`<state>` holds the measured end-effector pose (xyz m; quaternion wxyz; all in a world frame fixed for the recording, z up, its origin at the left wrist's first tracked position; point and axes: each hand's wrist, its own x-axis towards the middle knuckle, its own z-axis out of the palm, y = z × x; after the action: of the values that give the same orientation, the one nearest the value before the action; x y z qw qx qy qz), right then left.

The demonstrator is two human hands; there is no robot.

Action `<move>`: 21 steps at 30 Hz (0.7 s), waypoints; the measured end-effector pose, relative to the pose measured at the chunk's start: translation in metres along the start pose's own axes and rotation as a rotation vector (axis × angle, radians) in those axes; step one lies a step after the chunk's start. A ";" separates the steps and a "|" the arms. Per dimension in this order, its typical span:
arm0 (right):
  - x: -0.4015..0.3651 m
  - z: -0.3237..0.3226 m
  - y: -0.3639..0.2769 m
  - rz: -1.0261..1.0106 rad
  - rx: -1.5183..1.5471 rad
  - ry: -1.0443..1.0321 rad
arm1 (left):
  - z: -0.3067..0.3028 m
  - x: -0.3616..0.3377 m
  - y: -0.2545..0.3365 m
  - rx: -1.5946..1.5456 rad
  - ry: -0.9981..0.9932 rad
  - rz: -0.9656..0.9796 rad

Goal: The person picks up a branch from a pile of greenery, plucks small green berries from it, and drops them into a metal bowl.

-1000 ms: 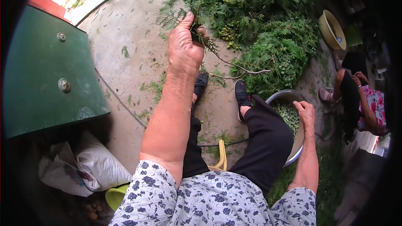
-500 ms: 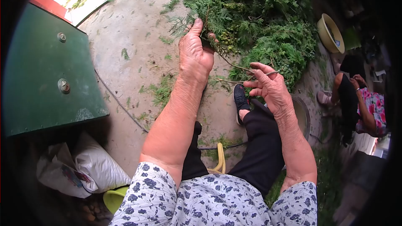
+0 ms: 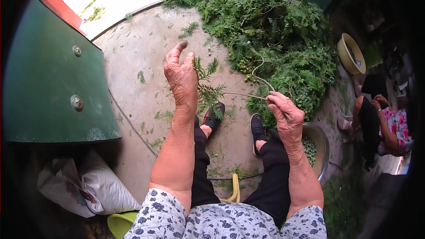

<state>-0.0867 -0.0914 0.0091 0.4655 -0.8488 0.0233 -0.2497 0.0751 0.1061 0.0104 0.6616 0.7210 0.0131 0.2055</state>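
Both hands have pulled back from the heap of cuttings (image 3: 274, 31); the right hand (image 3: 287, 114) now pinches the bare stem of the sprig (image 3: 209, 92), which is held in the air between the hands. I see the left hand (image 3: 180, 77) open-fingered beside the leafy tip. I judge stripping is underway, and the next move needs that hand closing on the foliage.

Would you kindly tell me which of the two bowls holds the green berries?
The metal bowl just under the right hand, not the yellow basin farther off.

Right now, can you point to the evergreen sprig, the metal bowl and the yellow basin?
evergreen sprig (image 3: 211, 93), head view, on its green fronds.
metal bowl (image 3: 327, 148), head view, on its right rim.
yellow basin (image 3: 341, 49), head view, on its left rim.
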 end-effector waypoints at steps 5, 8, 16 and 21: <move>-0.007 -0.005 -0.007 -0.148 -0.105 -0.045 | 0.000 0.003 0.004 0.090 -0.569 -0.167; -0.013 -0.008 -0.006 -0.241 -0.112 -0.020 | 0.003 0.001 0.002 0.193 -0.736 -0.192; -0.030 -0.005 -0.029 -0.493 -0.089 -0.128 | 0.021 0.001 -0.009 -0.446 -0.543 -0.721; -0.037 0.001 -0.039 -0.568 -0.016 -0.307 | 0.026 0.002 -0.009 -0.832 -0.321 -0.679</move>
<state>-0.1260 -0.0582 0.0254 0.3685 -0.8528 -0.2830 -0.2386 0.0876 0.0827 0.0014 0.9130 0.3769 0.0615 -0.1437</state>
